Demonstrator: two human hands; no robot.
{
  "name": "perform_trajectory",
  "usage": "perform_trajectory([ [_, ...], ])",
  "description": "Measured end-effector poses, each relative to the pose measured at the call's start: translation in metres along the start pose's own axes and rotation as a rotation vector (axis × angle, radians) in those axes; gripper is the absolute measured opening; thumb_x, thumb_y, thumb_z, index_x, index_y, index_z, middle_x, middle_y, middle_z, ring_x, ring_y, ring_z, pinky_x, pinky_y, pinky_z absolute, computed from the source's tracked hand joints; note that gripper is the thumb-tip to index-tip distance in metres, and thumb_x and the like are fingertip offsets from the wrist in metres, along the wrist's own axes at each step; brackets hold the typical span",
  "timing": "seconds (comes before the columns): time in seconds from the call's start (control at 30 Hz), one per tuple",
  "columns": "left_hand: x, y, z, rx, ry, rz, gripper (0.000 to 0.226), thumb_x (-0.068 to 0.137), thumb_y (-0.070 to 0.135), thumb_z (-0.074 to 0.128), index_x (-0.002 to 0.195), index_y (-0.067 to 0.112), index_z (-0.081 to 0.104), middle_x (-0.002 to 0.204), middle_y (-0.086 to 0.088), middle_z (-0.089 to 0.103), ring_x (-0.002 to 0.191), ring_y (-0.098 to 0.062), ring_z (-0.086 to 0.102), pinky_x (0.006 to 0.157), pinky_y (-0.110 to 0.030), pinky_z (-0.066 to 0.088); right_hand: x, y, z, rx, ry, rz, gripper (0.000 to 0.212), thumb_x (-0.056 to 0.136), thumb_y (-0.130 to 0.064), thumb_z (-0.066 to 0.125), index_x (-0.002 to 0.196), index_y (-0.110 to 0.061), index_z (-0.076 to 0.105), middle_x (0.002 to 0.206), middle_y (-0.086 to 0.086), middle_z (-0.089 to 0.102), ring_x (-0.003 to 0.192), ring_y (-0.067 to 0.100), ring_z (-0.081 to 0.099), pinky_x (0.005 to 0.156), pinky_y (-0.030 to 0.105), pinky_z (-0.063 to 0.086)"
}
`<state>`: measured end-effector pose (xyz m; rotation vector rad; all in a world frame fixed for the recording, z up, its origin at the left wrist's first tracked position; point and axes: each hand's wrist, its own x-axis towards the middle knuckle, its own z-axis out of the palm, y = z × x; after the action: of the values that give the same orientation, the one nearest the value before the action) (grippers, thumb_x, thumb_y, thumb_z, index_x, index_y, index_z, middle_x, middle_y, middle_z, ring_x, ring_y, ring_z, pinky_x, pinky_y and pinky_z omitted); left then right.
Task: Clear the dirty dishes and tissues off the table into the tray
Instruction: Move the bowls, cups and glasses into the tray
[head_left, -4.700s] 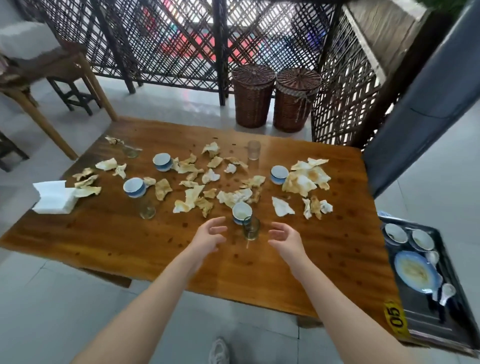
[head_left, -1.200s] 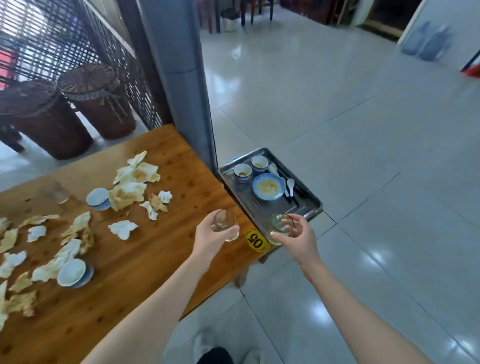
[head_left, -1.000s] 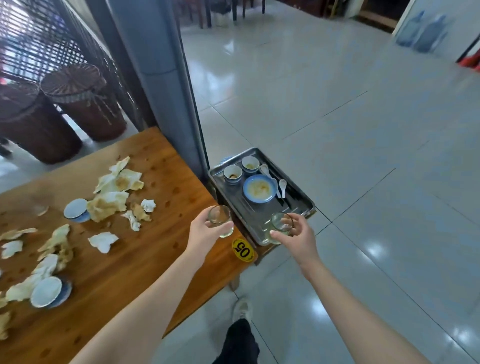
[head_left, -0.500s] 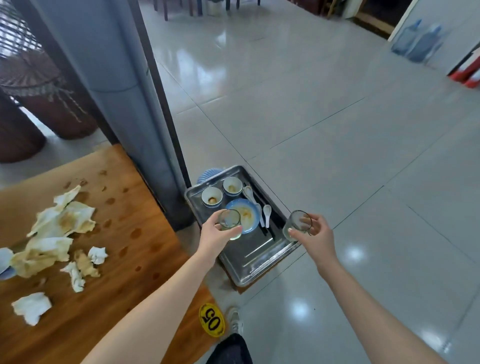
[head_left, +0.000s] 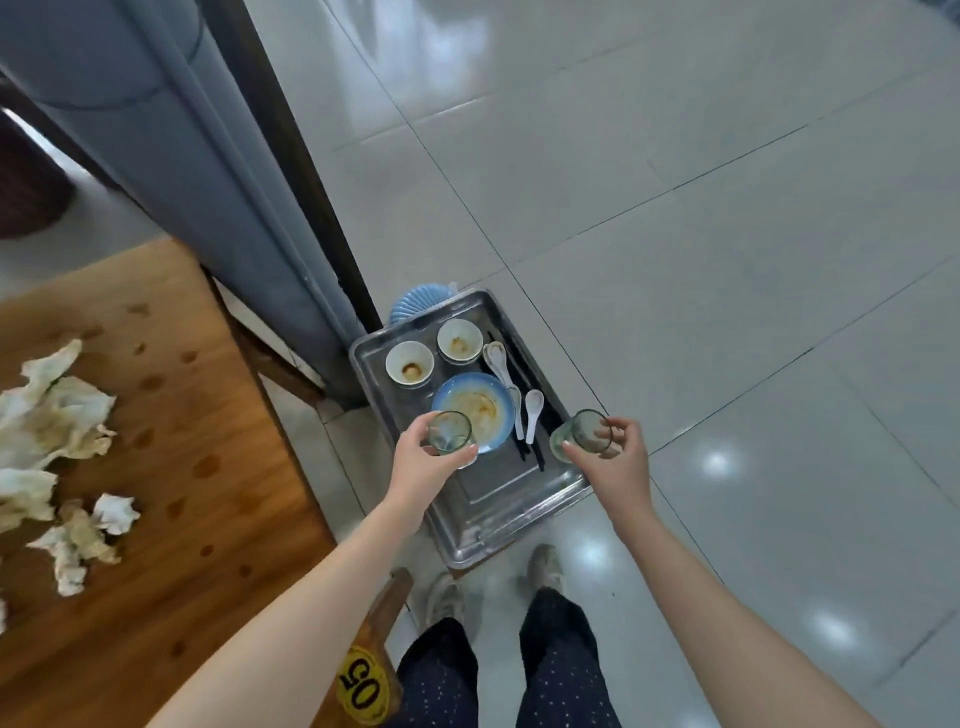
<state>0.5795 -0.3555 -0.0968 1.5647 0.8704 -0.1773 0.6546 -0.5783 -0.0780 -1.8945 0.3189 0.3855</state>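
Head view — tissues (head_left: 57, 415) cropped, tray (head_left: 498, 501) partly covered

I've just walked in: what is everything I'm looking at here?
Table: one, brown wood, left
Tray: one, silver, low beside table
Bowls: two, white, stained, tray's far end
Plate: one, blue, stained, mid-tray
Spoons: three, white, right of plate
Chopsticks: count unclear, dark, beside spoons
Glasses: two, clear, held over tray
Tissues: several, white, stained, on table
Sticker: one, yellow, table corner
Pillar: one, grey, behind tray
Ribbed object: one, blue, behind tray
Basket: one, dark brown, left edge
Floor: pale tiles, right
Legs: two, dark trousers, bottom
Left hand: grips glass over plate
Right hand: grips glass at tray's right edge
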Motion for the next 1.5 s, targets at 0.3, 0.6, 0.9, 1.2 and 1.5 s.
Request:
perform_trajectory([
  [0.3, 0.005, -0.036, 0.056, -0.051, 0.204, -0.13, 0.055, 0.072, 0.015, 0.084, 0.115, 0.031, 0.055, 0.122, -0.002, 0.05, 0.111, -0.021, 0.054, 0.099, -0.039, 0.047, 0.064, 0.045, -0.012, -0.356, -0.251, -0.066, 0.053, 0.065, -0.025, 0.087, 0.094, -0.039, 0.045, 0.087, -0.018, 0.06, 0.082, -0.015, 0.056, 0.06, 0.002, 0.043],
  [0.6, 0.025, -0.08, 0.105, 0.119, 0.218, -0.19, 0.058, 0.07, 0.017, 0.085, 0.119, 0.027, 0.054, 0.113, 0.004, 0.048, 0.103, -0.013, 0.051, 0.088, -0.025, 0.04, 0.105, 0.102, -0.01, -0.544, -0.437, -0.073, 0.055, 0.069, -0.025, 0.083, 0.102, -0.04, 0.043, 0.088, -0.021, 0.06, 0.079, -0.01, 0.058, 0.061, 0.008, 0.042],
  [0.9, 0.058, -0.127, 0.153, 0.197, 0.128, -0.179, 0.059, 0.07, 0.01, 0.084, 0.12, 0.023, 0.056, 0.114, 0.002, 0.048, 0.102, -0.008, 0.046, 0.077, -0.005, 0.027, 0.114, 0.167, 0.012, -0.532, -0.506, -0.068, 0.053, 0.068, -0.013, 0.08, 0.09, -0.046, 0.045, 0.088, -0.033, 0.06, 0.08, -0.01, 0.058, 0.061, 0.004, 0.041],
  [1.2, 0.076, -0.163, 0.189, 0.203, 0.113, -0.151, 0.059, 0.071, 0.01, 0.084, 0.123, 0.018, 0.057, 0.115, 0.001, 0.049, 0.1, -0.007, 0.046, 0.078, -0.001, 0.029, 0.129, 0.21, 0.011, -0.542, -0.515, -0.071, 0.052, 0.07, -0.014, 0.08, 0.096, -0.042, 0.043, 0.089, -0.024, 0.06, 0.085, -0.007, 0.058, 0.066, 0.007, 0.042],
  [1.5, 0.09, -0.168, 0.195, 0.126, 0.179, -0.114, 0.058, 0.069, 0.005, 0.083, 0.119, 0.02, 0.059, 0.115, 0.002, 0.05, 0.098, -0.006, 0.05, 0.078, 0.004, 0.033, 0.144, 0.21, 0.036, -0.536, -0.527, -0.206, 0.058, 0.072, -0.011, 0.077, 0.096, -0.048, 0.04, 0.09, -0.023, 0.059, 0.089, -0.006, 0.056, 0.071, 0.006, 0.04],
])
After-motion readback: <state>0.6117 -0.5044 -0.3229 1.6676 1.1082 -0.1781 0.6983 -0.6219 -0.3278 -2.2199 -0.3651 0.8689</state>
